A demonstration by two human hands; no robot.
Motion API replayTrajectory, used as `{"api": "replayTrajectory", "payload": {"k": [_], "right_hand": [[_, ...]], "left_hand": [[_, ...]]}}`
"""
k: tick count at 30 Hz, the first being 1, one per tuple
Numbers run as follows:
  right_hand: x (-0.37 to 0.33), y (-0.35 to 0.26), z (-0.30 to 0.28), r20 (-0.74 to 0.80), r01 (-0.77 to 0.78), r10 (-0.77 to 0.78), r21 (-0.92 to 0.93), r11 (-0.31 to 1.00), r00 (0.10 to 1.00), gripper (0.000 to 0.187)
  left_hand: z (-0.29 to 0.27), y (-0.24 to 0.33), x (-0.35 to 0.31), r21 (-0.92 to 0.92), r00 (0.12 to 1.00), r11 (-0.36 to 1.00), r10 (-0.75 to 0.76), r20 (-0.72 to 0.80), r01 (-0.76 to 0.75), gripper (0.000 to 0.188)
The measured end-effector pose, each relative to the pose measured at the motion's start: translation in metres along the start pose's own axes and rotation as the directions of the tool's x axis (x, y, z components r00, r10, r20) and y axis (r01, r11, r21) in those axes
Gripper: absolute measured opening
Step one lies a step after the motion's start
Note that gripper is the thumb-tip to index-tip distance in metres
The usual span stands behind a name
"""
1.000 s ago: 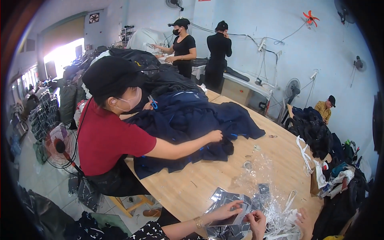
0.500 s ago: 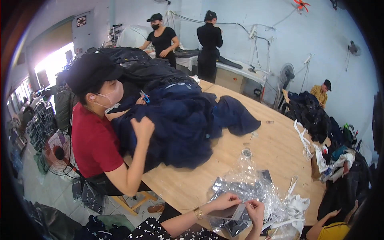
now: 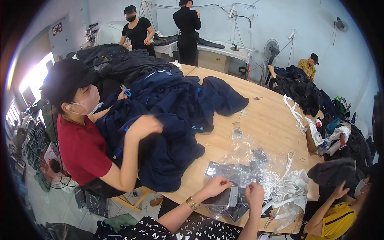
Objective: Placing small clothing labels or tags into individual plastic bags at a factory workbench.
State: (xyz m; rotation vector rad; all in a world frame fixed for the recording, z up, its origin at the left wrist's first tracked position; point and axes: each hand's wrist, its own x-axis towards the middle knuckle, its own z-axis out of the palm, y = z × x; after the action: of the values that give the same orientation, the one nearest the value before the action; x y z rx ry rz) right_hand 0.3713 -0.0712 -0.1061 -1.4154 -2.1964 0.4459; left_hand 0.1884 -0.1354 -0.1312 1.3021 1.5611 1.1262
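Both my hands are low in the middle of the view, over the near edge of the wooden table. My left hand [image 3: 217, 186], with a gold-coloured band on its wrist, is closed in a pinch at the top edge of a clear plastic pouch [image 3: 229, 197] with a grey card in it. Close by, the fingers of my right hand [image 3: 255, 195] are pressed together by the pouch's other top corner. A thin pale line runs between the two pinches; I cannot tell if it is string or the pouch's edge. More clear plastic pouches [image 3: 226, 171] lie just beyond.
White strings [image 3: 276, 184] lie tangled right of my hands. To the left, a person in red [image 3: 82, 148] handles navy garments [image 3: 164, 100] and holds blue-handled scissors [image 3: 127, 91]. A person in yellow [image 3: 336, 220] is at the lower right with a dark cloth [image 3: 334, 173].
The view has shifted, and the pouch's grey card shows more fully beneath my pinched fingers. The person in yellow now lifts a dark cloth. The person in red has moved the navy garment nearer.
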Motion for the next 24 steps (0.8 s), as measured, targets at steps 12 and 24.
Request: {"api": "replayTrajectory", "payload": {"k": [12,24], "right_hand": [[-0.002,-0.019,0.006,0.416,-0.332,0.023,0.691,0.642,0.909,0.019],[0.004,0.011,-0.001,0.214,-0.192,0.07,0.628,0.754,0.974,0.013]], "left_hand": [[0.001,0.001,-0.001,-0.141,0.993,0.99,0.026,0.115,-0.01,0.026],[-0.009,0.007,-0.001,-0.05,0.991,0.999,-0.009,0.131,0.016,0.027]]}}
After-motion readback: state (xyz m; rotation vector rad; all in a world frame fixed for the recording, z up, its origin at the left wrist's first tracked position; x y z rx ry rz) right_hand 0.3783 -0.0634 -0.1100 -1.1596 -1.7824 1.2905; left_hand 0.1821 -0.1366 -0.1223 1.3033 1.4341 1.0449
